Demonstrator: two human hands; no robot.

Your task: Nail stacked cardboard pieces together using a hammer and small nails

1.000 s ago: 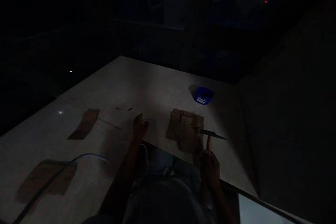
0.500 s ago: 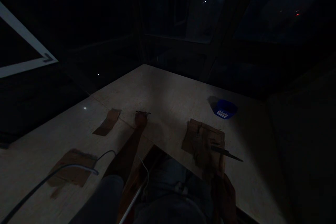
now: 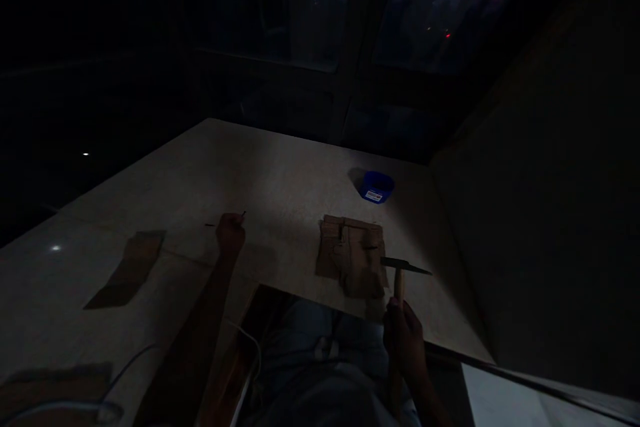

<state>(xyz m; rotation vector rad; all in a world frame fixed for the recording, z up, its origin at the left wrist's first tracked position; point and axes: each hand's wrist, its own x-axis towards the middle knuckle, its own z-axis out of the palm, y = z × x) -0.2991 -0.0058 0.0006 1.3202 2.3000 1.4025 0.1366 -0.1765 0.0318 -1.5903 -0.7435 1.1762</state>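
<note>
My right hand (image 3: 406, 337) is wrapped round the wooden handle of a hammer (image 3: 399, 287). The hammer's dark head, long and tapering to the right, is raised near the right edge of the folded cardboard (image 3: 350, 253). On the cardboard lies a small dark strip, too dim to name. Farther left, my left hand (image 3: 231, 233) is closed over the table, with a thin dark nail-like piece (image 3: 244, 214) poking out at its top. Another thin dark piece (image 3: 209, 225) shows just left of that hand; whether the hand touches it I cannot tell.
A blue plastic tub (image 3: 377, 187) with a white label stands behind the cardboard. A creased cardboard strip (image 3: 127, 270) lies at the left, and a cable (image 3: 125, 370) runs over more cardboard at the lower left. A wall borders the pale table (image 3: 290, 180) on the right.
The view has swung right, so the table things sit farther left. My right hand and the hammer, blurred before, now show clearly, the hammer upright. My left hand stays closed.
</note>
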